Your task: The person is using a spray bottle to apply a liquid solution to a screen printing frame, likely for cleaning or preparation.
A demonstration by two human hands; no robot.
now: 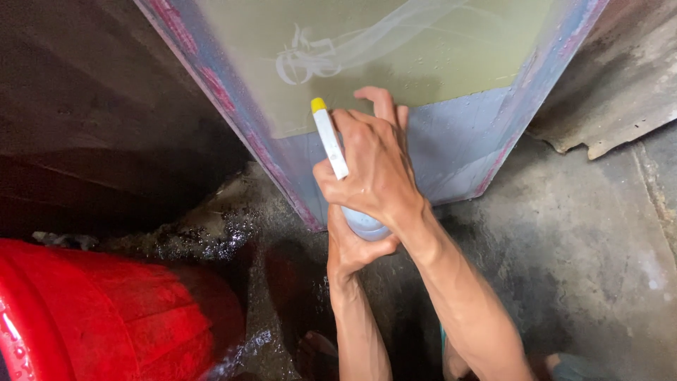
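Right hand (377, 169) is wrapped around a white spray bottle (331, 144) with a yellow nozzle tip (318, 105), fingers over the trigger head, nozzle pointing up at the screen. Left hand (350, 247) sits under it, cupping the pale blue rounded bottom of the bottle (363, 224), gripping from below. Bottle is held right in front of the lower part of a screen-printing frame (451, 141), which stands tilted on the wet concrete floor (578, 240). The frame has blue tape with pink stains on its edges and a greenish mesh (395, 49) with a faint whitish design (307, 60). Red plastic bucket (106, 317) bottom left, well apart from the hands. Worn grey sheet (620, 85) at upper right.
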